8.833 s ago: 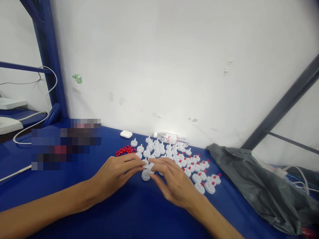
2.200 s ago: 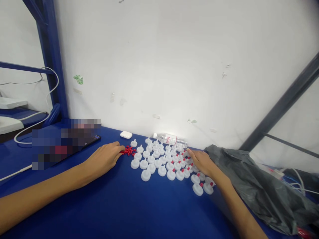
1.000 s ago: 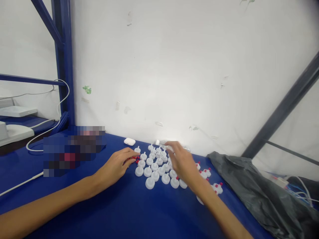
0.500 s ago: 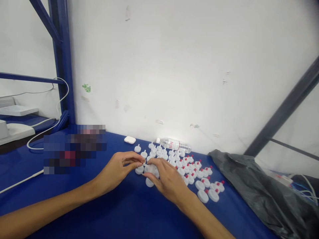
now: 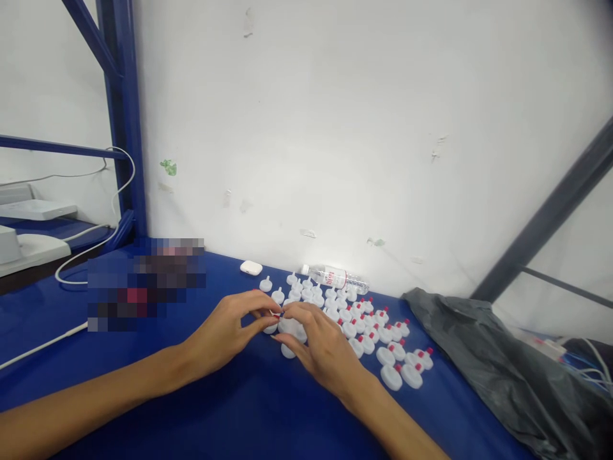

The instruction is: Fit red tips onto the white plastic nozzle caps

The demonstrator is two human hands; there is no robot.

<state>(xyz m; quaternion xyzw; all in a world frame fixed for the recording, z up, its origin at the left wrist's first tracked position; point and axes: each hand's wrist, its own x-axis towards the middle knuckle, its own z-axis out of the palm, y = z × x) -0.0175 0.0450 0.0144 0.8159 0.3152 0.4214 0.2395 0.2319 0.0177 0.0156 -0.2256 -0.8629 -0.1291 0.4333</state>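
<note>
Over the blue surface [image 5: 230, 409], my right hand [image 5: 328, 348] is closed around a translucent white nozzle cap [image 5: 293, 327], thumb below and fingers above. Its spout side faces my left hand [image 5: 242, 322], whose thumb and fingertips pinch a small red tip cap [image 5: 276, 317]. The fingertips of both hands nearly meet, and they hide whether the red piece sits on the spout. Beneath them, another white nozzle cap [image 5: 288, 351] lies on the surface. Behind and to the left stand nozzle caps with bare spouts [image 5: 278, 296]; several to the right carry red tips [image 5: 391, 377].
A clear water bottle [image 5: 335, 278] lies along the white wall [image 5: 306, 128], with a small white case [image 5: 251, 268] to its left. Dark grey sheeting [image 5: 498, 364] covers the right side. A white cable [image 5: 43, 348] runs in at left, near a pixelated patch.
A red bit now shows at my left fingertips, where none was plain before. Both hands have stayed close together around the nozzle cap; the view has shifted slightly.
</note>
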